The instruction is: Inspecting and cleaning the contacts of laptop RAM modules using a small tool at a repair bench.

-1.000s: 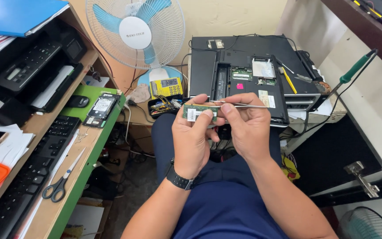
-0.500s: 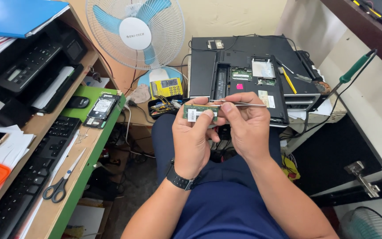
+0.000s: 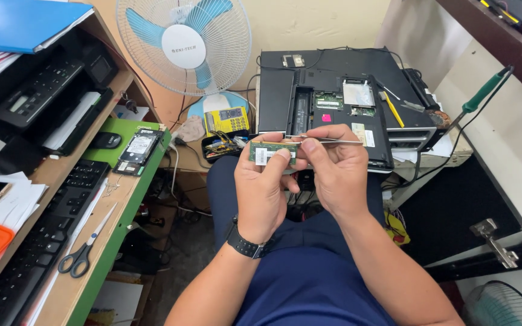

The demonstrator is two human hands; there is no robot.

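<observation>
Memory module pinched in left hand, right hand gripping thin metal tweezers, opened laptop behind

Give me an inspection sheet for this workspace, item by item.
Surface: green-edged wooden desk on the left; no table under the hands.
Job's things: small green memory module; thin metal tweezers; opened black laptop, underside up.
Clutter: black-handled scissors, black keyboard, bare hard drive, yellow multimeter.
Hands: left hand pinches the module; right hand holds the tweezers beside it.
Cables: black leads hang off the desk's end.
Surroundings: white and blue fan, black printer, green-handled screwdriver.
</observation>
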